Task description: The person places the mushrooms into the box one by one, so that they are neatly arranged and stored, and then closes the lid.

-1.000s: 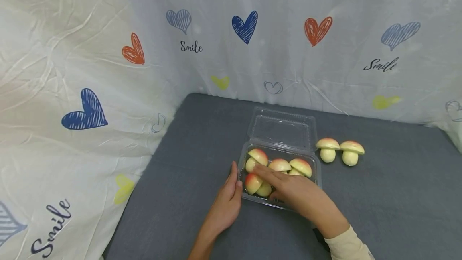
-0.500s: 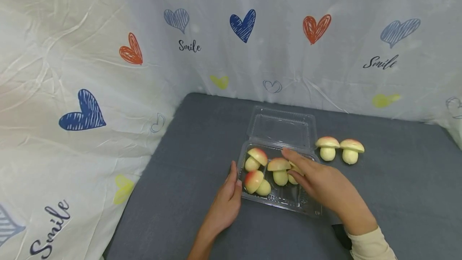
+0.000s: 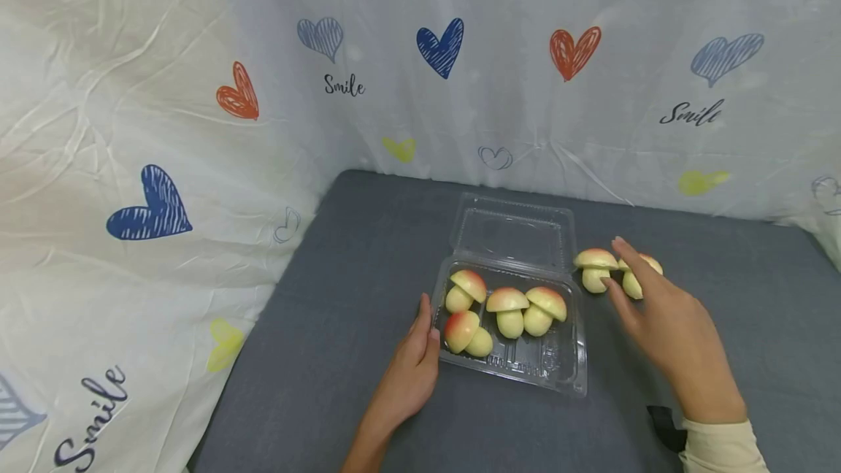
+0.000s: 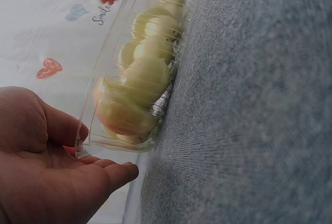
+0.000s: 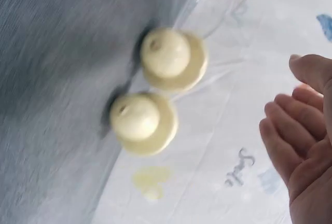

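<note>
A clear plastic clamshell container (image 3: 561,371) lies with its lid (image 3: 515,236) folded back. Inside it are several mushroom-shaped pieces (image 3: 507,309) with pale stems and yellow caps blushed red. My left hand (image 3: 410,367) holds the container's left edge, its thumb at the rim and fingers along the outside; the left wrist view shows the rim corner (image 4: 82,143) between them. To the right of the container stand two more mushroom-shaped pieces (image 3: 595,272). My right hand (image 3: 677,334) reaches towards them, thumb and fingers spread, holding nothing, and partly hides the right one (image 3: 632,285) in the head view.
A dark grey cloth surface (image 3: 342,356) lies under everything. White curtain (image 3: 499,79) printed with hearts and "Smile" hangs behind it and on the left. A small black item (image 3: 665,427) shows beside the right sleeve (image 3: 723,447).
My right hand has left the pieces in the container and moved right, over to the two outside. The left hand stays at the container's edge.
</note>
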A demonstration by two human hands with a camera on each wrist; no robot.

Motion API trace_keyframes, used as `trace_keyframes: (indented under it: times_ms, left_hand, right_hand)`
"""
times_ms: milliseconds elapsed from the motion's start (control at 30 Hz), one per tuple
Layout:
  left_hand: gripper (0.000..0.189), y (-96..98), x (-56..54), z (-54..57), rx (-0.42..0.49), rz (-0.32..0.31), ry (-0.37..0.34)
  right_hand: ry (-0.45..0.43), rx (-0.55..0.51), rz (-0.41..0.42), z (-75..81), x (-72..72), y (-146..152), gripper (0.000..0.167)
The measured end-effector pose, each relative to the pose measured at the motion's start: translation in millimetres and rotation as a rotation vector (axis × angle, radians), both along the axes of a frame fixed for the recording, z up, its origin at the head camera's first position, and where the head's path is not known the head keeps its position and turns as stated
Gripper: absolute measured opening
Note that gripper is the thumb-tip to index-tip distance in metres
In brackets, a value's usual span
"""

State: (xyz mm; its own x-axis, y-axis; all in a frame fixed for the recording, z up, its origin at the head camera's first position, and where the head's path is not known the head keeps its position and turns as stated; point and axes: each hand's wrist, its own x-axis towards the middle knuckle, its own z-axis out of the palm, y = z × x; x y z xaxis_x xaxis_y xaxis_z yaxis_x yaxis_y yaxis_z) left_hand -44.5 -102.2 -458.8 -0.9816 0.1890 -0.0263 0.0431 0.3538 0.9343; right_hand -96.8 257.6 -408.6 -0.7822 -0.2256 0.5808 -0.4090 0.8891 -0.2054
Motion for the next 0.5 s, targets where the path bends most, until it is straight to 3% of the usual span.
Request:
trace_keyframes:
  times_ms: [33, 200, 500]
  left_hand:
    - [0.064, -0.1, 0.1, -0.1, 0.000, -0.001, -0.001]
    - [0.063, -0.3, 0.0, -0.1, -0.002, -0.004, 0.002]
    - [0.064, -0.4, -0.9, -0.7, -0.007, -0.003, 0.007]
  right_hand:
    - [-0.027, -0.005, -0.029, -0.1, 0.7, 4, 0.079]
    - [-0.141, -0.035, -0.111, -1.1, 0.3, 20, 0.083]
    - [-0.331, -0.074, -0.170, -18.8, -13.4, 40, 0.086]
